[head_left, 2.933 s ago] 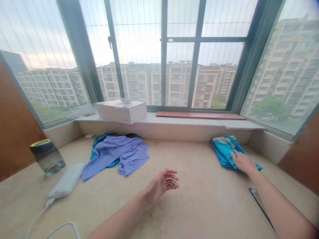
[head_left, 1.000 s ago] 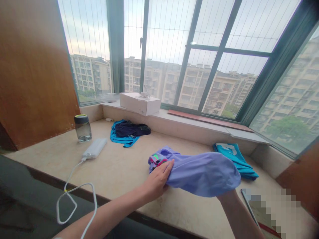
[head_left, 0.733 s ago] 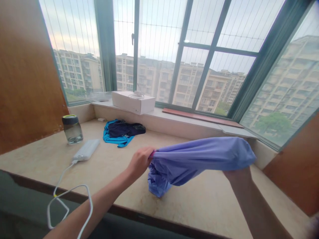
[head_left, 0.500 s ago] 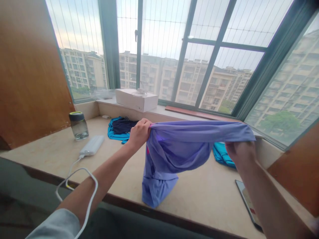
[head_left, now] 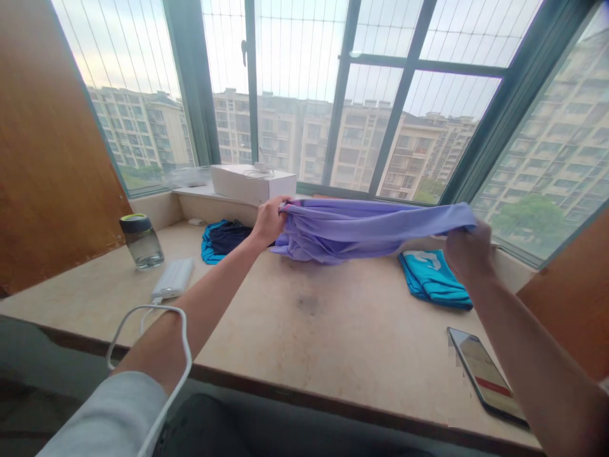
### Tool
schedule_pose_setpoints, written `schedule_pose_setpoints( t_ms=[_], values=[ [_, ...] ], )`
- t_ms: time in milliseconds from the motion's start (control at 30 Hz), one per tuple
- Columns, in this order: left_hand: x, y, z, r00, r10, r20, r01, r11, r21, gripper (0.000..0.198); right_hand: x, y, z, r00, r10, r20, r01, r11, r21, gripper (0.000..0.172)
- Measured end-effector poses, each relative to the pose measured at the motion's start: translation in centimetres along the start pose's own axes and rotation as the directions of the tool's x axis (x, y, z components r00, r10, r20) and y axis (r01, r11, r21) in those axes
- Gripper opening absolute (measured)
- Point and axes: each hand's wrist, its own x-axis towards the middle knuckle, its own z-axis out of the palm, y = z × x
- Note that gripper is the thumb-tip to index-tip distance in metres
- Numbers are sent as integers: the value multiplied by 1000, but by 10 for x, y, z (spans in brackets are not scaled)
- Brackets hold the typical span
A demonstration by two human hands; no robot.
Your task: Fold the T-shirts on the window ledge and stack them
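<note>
A purple cloth garment (head_left: 352,228) is stretched sideways between my hands, raised above the far part of the tabletop. Its kind cannot be made out, as the fabric is bunched and blurred. My left hand (head_left: 271,222) is closed on its left end, where a bit of pink shows. The right end is pinched in my right hand (head_left: 471,254), whose fingers are partly hidden. Just below and left of that hand lies a folded bright blue garment (head_left: 432,282) with a white mark. Behind my left forearm rests a blue and black garment (head_left: 223,241) in a crumpled heap.
On the left of the beige tabletop (head_left: 333,330) stand a water bottle (head_left: 141,242) and a white power bank (head_left: 174,278), its cable looping over my left forearm. A phone (head_left: 488,374) lies at the right. A white box (head_left: 252,184) sits on the window sill.
Both hands have risen and moved away from me with the purple garment. Its hanging part has swung up and away, uncovering the tabletop and more of the folded blue garment.
</note>
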Motion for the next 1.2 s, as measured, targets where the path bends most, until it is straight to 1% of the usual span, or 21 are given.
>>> schedule_pose_setpoints(
  t_ms=[100, 167, 200, 267, 333, 367, 400, 433, 467, 500, 567, 600, 633, 667, 700, 767, 833, 933, 1067, 1133, 1200],
  values=[
    [-22, -20, 6, 989, -37, 143, 44, 998, -44, 29, -16, 17, -14, 947, 215, 236, -129, 934, -333, 35],
    [-37, -27, 3, 974, -21, 228, 37, 997, -67, 29, -31, 17, -24, 823, 337, 456, -140, 900, -413, 38],
    [-46, -29, 0, 959, -15, 282, 42, 995, -89, 28, -41, 14, -28, 729, 381, 570, -129, 893, -431, 36],
    [-65, -31, -11, 888, -5, 460, 93, 981, -168, 24, -64, 1, -38, 446, 427, 786, -108, 898, -427, 31],
    [-83, -30, -23, 697, 23, 717, 228, 940, -253, 24, -86, -14, -45, 70, 406, 911, -125, 910, -395, 24],
    [-91, -29, -29, 584, 44, 810, 293, 920, -261, 26, -95, -20, -46, -86, 374, 924, -131, 915, -382, 21],
    [-97, -27, -34, 471, 63, 880, 349, 903, -251, 29, -101, -23, -45, -192, 345, 919, -127, 919, -372, 26],
    [-100, -26, -38, 373, 78, 924, 384, 894, -231, 33, -106, -25, -42, -240, 329, 913, -110, 925, -362, 37],
    [-103, -25, -40, 288, 91, 953, 412, 887, -209, 40, -110, -22, -36, -228, 330, 916, -78, 932, -355, 47],
    [-103, -24, -40, 209, 107, 972, 439, 878, -191, 47, -112, -17, -27, -169, 340, 925, -38, 936, -351, 52],
    [-103, -24, -31, 93, 164, 982, 499, 846, -188, 59, -119, 1, -3, 41, 354, 934, 46, 933, -356, 50],
    [-103, -25, -22, 86, 192, 978, 521, 828, -208, 60, -124, 13, 11, 160, 349, 923, 90, 926, -365, 49],
    [-104, -28, -11, 125, 198, 972, 517, 823, -234, 57, -130, 25, 25, 277, 330, 902, 142, 915, -379, 49],
    [-106, -31, 2, 215, 170, 962, 466, 848, -254, 52, -137, 36, 38, 366, 313, 877, 187, 898, -399, 51],
    [-110, -36, 16, 332, 125, 935, 380, 889, -254, 47, -145, 46, 49, 405, 297, 865, 222, 885, -408, 54],
    [-122, -46, 44, 605, 8, 797, 137, 984, -114, 42, -161, 60, 66, 390, 286, 875, 254, 880, -401, 59],
    [-138, -55, 65, 704, -31, 709, 21, 1000, 23, 45, -176, 66, 69, 316, 300, 900, 253, 888, -385, 60],
    [-158, -61, 73, 693, 24, 721, -115, 990, 78, 40, -190, 65, 51, 253, 340, 906, 258, 879, -402, 61],
    [-160, -52, 63, 603, 123, 788, -204, 979, 3, 32, -186, 60, 14, 168, 375, 912, 217, 888, -406, 57],
    [-150, -48, 64, 618, 100, 779, -182, 983, 17, 33, -175, 64, 8, 218, 389, 895, 168, 888, -427, 52],
    [-139, -49, 73, 688, 37, 725, -134, 988, 77, 38, -164, 72, 18, 347, 412, 843, 139, 866, -481, 50]
  ],
)
